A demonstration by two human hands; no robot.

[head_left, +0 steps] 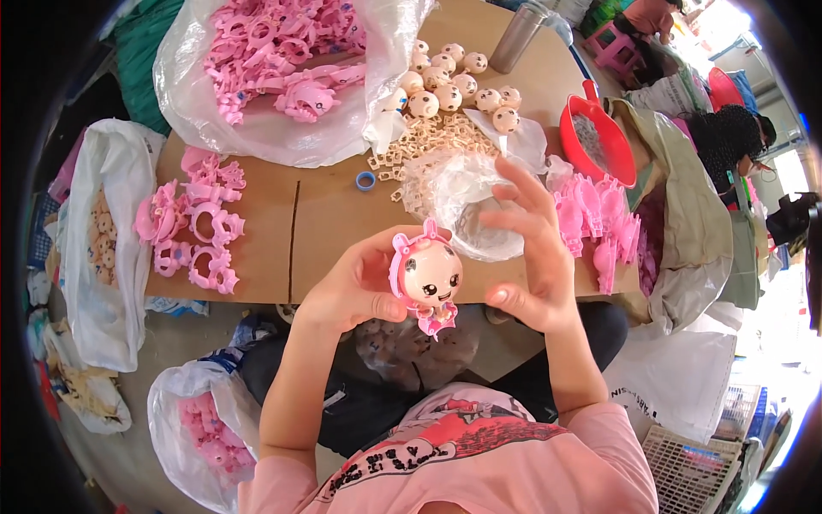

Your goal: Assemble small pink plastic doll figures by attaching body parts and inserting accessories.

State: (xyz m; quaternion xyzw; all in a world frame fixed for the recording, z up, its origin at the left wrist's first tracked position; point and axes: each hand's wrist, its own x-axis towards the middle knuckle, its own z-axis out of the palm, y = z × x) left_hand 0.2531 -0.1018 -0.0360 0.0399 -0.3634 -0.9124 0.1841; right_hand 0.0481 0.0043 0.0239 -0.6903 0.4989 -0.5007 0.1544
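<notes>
My left hand (366, 278) is closed around a small pink plastic doll toy (430, 278). The toy has a round cream face with printed eyes and mouth, a pink hood-like frame and a small pink body below. To its right, my right hand (535, 248) is raised with fingers and thumb spread, touching nothing I can see. Just beyond that hand lies a clear plastic bag (479, 218) of small translucent parts. Pink spoon-shaped parts (599, 223) are heaped beside the right wrist. Round cream doll heads (447, 98) cluster farther back on the table.
A big white bag (184, 86) of pink parts stands at the back left, pink frames (205, 227) before it. Small beige links (428, 141), a blue tape ring (366, 181), a red basin (621, 154) and a steel flask (519, 38) share the brown table (334, 223). Other people sit at the right.
</notes>
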